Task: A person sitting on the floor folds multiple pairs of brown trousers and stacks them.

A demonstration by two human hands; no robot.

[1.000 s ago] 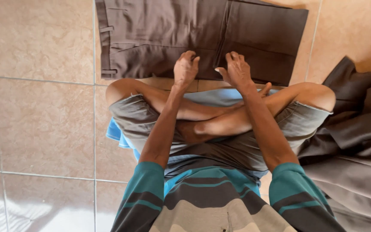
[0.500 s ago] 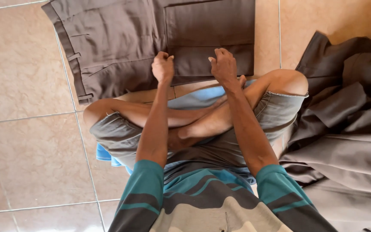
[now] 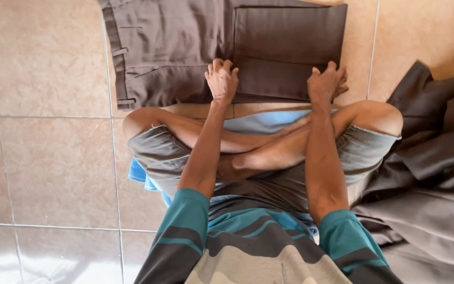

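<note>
Both hands, left hand [image 3: 222, 80] and right hand [image 3: 326, 83], rest with curled fingers grasping the near edge of folded brown trousers [image 3: 227, 47] on the tiled floor [image 3: 43, 158].

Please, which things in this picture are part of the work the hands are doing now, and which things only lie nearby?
In hand:
- left hand, on the trousers
- right hand, at their near edge
- folded brown trousers on the tiled floor

Lying about:
- heap of dark cloth at the right
- blue cloth under the person
</note>
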